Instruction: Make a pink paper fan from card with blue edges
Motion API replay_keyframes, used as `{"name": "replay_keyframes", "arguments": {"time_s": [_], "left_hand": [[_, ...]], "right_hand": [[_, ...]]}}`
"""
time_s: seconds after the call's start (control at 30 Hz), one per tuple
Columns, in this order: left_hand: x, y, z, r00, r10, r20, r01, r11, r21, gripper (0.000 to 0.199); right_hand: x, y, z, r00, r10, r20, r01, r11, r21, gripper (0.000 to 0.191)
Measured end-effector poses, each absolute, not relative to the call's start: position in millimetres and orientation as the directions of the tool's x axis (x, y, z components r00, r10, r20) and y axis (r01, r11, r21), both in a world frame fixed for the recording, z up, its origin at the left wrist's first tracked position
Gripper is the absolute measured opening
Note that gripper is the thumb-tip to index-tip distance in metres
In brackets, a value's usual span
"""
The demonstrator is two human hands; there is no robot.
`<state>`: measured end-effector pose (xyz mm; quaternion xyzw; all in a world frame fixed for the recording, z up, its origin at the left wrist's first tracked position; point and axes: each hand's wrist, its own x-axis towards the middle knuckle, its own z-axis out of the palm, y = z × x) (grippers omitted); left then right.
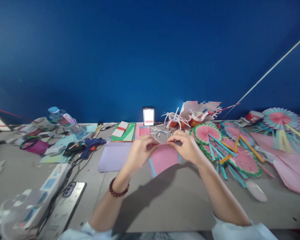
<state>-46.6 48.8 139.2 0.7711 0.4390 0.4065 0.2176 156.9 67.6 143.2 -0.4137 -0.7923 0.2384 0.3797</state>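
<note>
A pink sheet of paper [164, 159] with light blue strips along its two sides hangs between my hands, tilted above the table. My left hand [143, 150] pinches its top left edge between thumb and fingers. At the top right, my right hand [185, 146] is closed on the same edge. Just beyond the fingertips lies a pale ring-shaped roll [161, 136]. A lilac sheet [114, 156] lies left of my left hand. Beside my right hand are round pleated paper fans [207, 133] in pink and green, with blue and yellow strips.
At left are a power strip [46, 190], a phone [70, 203], cables, a blue glue gun [91, 145] and a leaning plastic bottle [66, 121]. Green sheets [128, 132] and a lit screen [149, 116] stand behind. Cups [198, 117] with white strips and a white spoon [256, 191] are at right.
</note>
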Motion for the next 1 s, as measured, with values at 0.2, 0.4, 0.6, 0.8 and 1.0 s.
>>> {"name": "replay_keyframes", "arguments": {"time_s": [0.2,0.4,0.6,0.8,1.0], "left_hand": [[-45.5,47.3,141.9,0.265,0.878,0.399,0.461,-0.479,0.747,0.01],[-41.6,45.8,142.8,0.237,0.892,0.384,0.474,-0.451,0.756,0.014],[-38.6,47.5,141.0,0.25,0.905,0.345,0.465,-0.425,0.777,0.014],[-43.7,49.7,143.8,0.3,0.902,0.31,0.399,-0.413,0.819,0.009],[-48.9,51.3,145.1,0.26,0.921,0.292,0.391,-0.376,0.84,0.009]], "right_hand": [[158.7,69.0,144.4,-0.385,0.838,0.386,0.465,0.538,-0.703,0.008],[157.7,69.8,144.2,-0.417,0.827,0.376,0.454,0.548,-0.702,0.009],[154.3,69.3,142.9,-0.408,0.838,0.361,0.445,0.528,-0.723,0.007],[159.9,72.6,141.3,-0.374,0.858,0.353,0.457,0.502,-0.734,0.012],[164.1,75.1,140.4,-0.367,0.869,0.332,0.453,0.479,-0.752,0.012]]}}
